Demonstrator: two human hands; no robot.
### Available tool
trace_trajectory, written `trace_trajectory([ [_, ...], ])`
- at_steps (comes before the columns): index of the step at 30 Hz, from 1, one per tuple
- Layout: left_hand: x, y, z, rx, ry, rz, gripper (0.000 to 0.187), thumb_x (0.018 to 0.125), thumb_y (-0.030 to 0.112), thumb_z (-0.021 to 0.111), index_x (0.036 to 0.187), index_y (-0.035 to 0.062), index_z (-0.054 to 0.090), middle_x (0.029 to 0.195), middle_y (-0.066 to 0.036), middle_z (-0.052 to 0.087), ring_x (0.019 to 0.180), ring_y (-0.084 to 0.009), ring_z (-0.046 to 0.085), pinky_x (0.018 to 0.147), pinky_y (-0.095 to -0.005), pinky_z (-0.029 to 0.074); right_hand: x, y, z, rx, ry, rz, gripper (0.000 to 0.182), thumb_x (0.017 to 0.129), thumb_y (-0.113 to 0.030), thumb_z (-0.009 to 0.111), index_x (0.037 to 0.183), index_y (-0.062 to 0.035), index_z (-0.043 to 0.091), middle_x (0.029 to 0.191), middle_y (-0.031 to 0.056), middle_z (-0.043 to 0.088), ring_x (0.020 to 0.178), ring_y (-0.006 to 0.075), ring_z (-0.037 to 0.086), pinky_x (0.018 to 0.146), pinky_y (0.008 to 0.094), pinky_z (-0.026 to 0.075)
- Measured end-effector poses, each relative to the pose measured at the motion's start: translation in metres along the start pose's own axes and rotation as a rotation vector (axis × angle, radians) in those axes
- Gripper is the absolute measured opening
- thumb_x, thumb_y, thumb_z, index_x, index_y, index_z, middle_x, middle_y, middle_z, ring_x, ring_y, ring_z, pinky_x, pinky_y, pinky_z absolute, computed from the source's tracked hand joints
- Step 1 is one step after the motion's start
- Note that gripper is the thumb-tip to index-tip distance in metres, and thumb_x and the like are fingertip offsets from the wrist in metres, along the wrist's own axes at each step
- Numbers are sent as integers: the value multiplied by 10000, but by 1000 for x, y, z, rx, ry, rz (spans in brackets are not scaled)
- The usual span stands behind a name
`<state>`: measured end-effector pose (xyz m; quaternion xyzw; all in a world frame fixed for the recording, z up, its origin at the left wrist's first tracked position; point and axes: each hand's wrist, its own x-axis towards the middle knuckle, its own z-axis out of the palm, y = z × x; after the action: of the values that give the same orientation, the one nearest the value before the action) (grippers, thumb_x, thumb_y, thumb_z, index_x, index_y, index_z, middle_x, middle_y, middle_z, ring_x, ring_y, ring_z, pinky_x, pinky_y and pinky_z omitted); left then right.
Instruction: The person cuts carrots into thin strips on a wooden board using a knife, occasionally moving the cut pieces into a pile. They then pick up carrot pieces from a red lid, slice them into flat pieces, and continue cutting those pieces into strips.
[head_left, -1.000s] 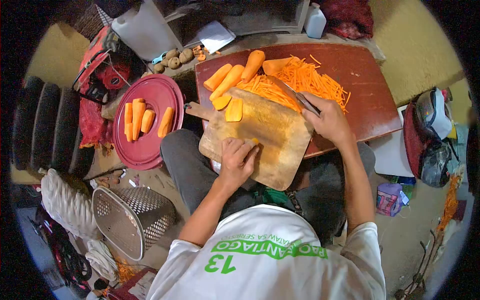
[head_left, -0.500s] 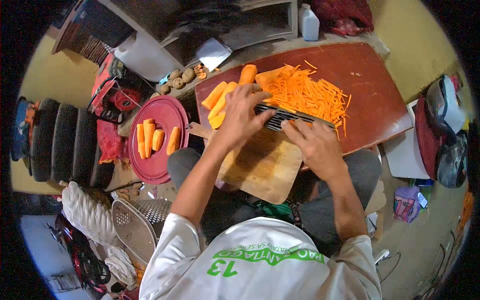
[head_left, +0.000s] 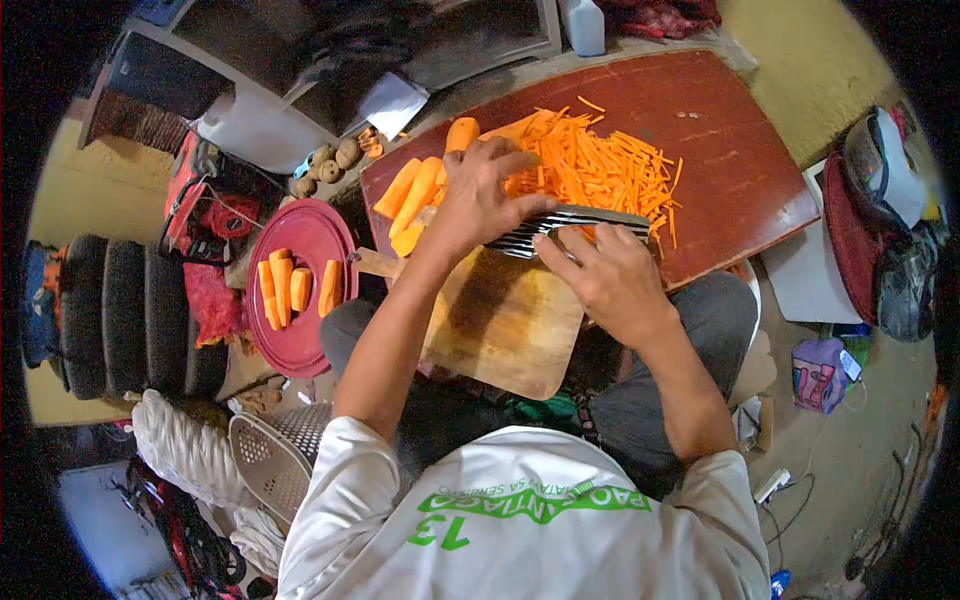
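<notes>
- Knife (head_left: 575,222) lay flat across the far edge of the wooden cutting board (head_left: 505,325), its broad blade turned sideways at the border of the dark red tray (head_left: 740,160); we judged it stiff, thin steel, light enough, slick on its faces and sharp along one edge, so best taken by the handle or flat sides.
- Our right hand (head_left: 605,280) was closed around the handle end; our left hand (head_left: 480,195) pressed spread fingers on the blade's flat, not curled around it.
- Carrot strips (head_left: 600,165) were heaped on the tray just beyond the blade; thin, straight, light and, we judged, brittle and damp.
- Peeled carrot pieces (head_left: 415,195) lay beside our left hand; firm, smooth, tapered, liable to roll; more sat on a round red lid (head_left: 300,320).
</notes>
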<state>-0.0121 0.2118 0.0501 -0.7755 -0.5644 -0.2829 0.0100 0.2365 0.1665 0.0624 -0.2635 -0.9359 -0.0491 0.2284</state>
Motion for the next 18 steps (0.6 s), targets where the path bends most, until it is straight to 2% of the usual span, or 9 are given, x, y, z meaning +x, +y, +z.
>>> trace_trajectory([
  [4, -6, -21, -3, 154, -44, -1, 454, 821, 348, 888, 1204, 123, 800, 1278, -134, 692, 1253, -349, 603, 991, -540, 383, 3, -4, -3, 5, 20, -23, 389, 926, -186, 628, 1303, -121, 698, 1074, 61, 649, 997, 262, 647, 835, 406, 543],
  [6, -9, -42, -2, 199, 22, -11, 359, 851, 261, 859, 1174, 113, 805, 1235, -123, 708, 1219, -340, 622, 965, -526, 381, 6, -5, -7, -6, 38, -29, 394, 923, -186, 630, 1305, -117, 696, 1071, 63, 645, 999, 262, 648, 830, 405, 540],
  [9, -18, -57, -9, -84, 46, -229, 353, 848, 270, 868, 1151, 99, 811, 1183, -121, 726, 1183, -324, 647, 968, -506, 377, 4, -2, -5, 1, 3, -14, 402, 920, -184, 631, 1311, -114, 688, 1066, 65, 640, 1000, 262, 648, 828, 406, 540],
  [10, -20, -61, -11, -189, 70, -235, 395, 830, 324, 891, 1136, 88, 815, 1153, -125, 737, 1163, -313, 662, 965, -499, 374, 4, -2, -4, 11, 5, -9, 416, 916, -160, 624, 1324, -119, 692, 1109, 65, 652, 985, 270, 643, 830, 411, 537],
  [13, -33, -48, -18, -234, 38, -200, 457, 812, 382, 905, 1152, 90, 813, 1174, -123, 733, 1172, -316, 656, 978, -491, 376, 6, -6, -3, 36, 5, -5, 450, 904, -109, 614, 1345, -127, 701, 1196, 67, 678, 953, 285, 633, 831, 420, 533],
  [17, -34, -43, -12, 16, 81, -92, 453, 810, 386, 901, 1153, 105, 808, 1194, -122, 730, 1151, -315, 653, 1018, -507, 360, 5, -9, -4, 24, 10, -6, 446, 894, -101, 628, 1333, -125, 709, 1177, 68, 684, 940, 281, 635, 811, 418, 537],
  [18, -29, -49, -9, 169, 112, -21, 426, 824, 378, 888, 1150, 116, 808, 1201, -122, 731, 1146, -314, 653, 1018, -521, 347, 5, -8, -3, 15, 21, -2, 445, 893, -101, 632, 1330, -125, 711, 1167, 69, 686, 935, 280, 635, 805, 418, 538],
])
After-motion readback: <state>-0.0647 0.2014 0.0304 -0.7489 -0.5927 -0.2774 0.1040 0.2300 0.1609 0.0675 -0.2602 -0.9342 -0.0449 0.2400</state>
